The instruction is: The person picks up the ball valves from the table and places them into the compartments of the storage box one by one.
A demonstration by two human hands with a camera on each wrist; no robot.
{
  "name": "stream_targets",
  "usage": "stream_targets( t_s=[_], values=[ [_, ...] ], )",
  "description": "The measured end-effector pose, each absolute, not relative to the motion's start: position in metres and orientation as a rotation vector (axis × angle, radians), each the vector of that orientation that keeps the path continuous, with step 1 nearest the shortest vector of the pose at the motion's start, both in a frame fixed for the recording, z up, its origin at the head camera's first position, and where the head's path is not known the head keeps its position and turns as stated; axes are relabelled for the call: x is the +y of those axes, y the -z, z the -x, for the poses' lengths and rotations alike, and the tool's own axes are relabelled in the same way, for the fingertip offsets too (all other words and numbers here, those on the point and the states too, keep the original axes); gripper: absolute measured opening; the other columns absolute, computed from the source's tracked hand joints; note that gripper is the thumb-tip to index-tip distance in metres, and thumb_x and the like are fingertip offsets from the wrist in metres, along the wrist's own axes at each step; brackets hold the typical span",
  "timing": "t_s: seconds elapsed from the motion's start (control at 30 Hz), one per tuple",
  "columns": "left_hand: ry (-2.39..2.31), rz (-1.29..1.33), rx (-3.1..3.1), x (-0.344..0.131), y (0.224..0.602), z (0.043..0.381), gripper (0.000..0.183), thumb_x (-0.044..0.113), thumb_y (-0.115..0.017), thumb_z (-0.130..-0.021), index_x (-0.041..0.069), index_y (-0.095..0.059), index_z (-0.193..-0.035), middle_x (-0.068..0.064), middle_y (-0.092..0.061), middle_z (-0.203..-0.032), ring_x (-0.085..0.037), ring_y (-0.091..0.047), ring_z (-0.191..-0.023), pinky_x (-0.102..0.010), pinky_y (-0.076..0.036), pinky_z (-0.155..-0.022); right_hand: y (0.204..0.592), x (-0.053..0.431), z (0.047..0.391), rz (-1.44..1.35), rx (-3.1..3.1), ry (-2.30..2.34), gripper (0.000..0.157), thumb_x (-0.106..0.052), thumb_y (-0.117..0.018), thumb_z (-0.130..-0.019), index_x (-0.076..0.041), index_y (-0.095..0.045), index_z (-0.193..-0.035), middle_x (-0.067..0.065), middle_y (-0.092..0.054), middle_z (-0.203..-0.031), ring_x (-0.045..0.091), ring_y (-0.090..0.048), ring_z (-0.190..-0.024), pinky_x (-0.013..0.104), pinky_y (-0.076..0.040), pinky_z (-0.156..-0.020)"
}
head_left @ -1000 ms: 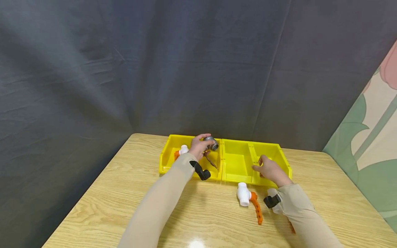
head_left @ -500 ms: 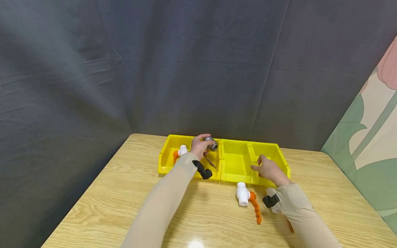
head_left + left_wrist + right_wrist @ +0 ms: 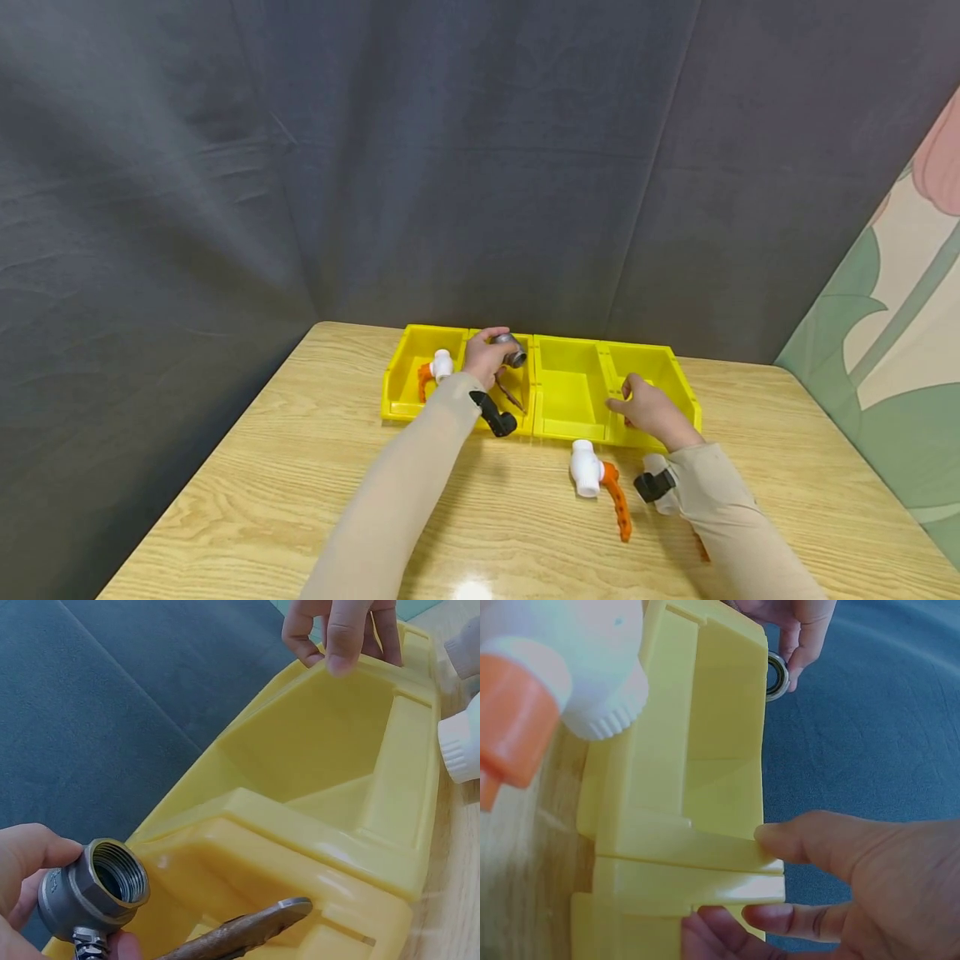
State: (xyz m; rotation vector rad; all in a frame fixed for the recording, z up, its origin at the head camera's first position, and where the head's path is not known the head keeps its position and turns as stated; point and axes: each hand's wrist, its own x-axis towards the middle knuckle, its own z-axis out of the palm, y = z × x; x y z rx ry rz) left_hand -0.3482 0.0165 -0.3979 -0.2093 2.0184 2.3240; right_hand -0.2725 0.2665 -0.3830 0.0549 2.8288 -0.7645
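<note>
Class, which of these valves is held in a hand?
The grey metal valve, pinched by the left hand; the white, orange-handled valves lie unheld, one in the leftmost bin and two on the table.

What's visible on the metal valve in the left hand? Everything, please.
The metal valve looks grey, with a faceted collar around an open, internally threaded round mouth. A short stem comes off its side; a long brownish, worn-looking lever ends in a greyer tip. The lever's joint is out of the left wrist frame. Tilted, the valve is pinched by the left hand over the second yellow bin from the left.
</note>
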Motion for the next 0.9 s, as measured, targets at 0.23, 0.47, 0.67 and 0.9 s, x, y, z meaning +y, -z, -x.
stream_targets(
  t_s=[0.23, 0.47, 0.67, 0.9],
  values=[
    [-2.379, 0.248, 1.974, 0.022, 0.406, 0.35, 0.039, 0.001, -0.064, -0.088, 0.005, -0.059, -0.127, -0.02, -0.048, -0.137, -0.033, -0.055, -0.111, -0.045, -0.047, -0.093, 0.382, 0.267, 0.272, -0.051, 2.832, 0.768, 0.034, -0.027, -0.06, -0.095, -0.001, -0.04, -0.1, 0.009, -0.049, -0.075, 0.021, -0.048, -0.067, 0.03, -0.038, -0.062],
    [-2.426, 0.248, 1.974, 0.025, 0.415, 0.354, 0.041, -0.006, -0.064, -0.084, -0.001, -0.058, -0.125, -0.022, -0.048, -0.134, -0.037, -0.053, -0.115, -0.041, -0.05, -0.093, 0.384, 0.266, 0.273, -0.061, 2.827, 0.769, 0.034, -0.028, -0.06, -0.095, -0.001, -0.04, -0.101, 0.009, -0.05, -0.075, 0.021, -0.049, -0.067, 0.03, -0.038, -0.062],
    [-2.42, 0.284, 1.979, 0.027, 0.422, 0.355, 0.041, -0.005, -0.063, -0.086, 0.001, -0.057, -0.126, -0.024, -0.046, -0.137, -0.04, -0.051, -0.121, -0.045, -0.048, -0.096, 0.386, 0.267, 0.273, -0.054, 2.831, 0.763, 0.034, -0.027, -0.06, -0.094, -0.001, -0.04, -0.1, 0.009, -0.05, -0.074, 0.02, -0.048, -0.066, 0.03, -0.038, -0.062],
    [-2.399, 0.366, 1.989, 0.03, 0.425, 0.354, 0.043, -0.003, -0.064, -0.087, 0.002, -0.056, -0.128, -0.023, -0.047, -0.137, -0.039, -0.051, -0.12, -0.045, -0.048, -0.097, 0.383, 0.265, 0.273, -0.067, 2.826, 0.768, 0.033, -0.027, -0.06, -0.095, -0.001, -0.04, -0.101, 0.009, -0.049, -0.075, 0.02, -0.048, -0.067, 0.029, -0.038, -0.063]
  ],
)
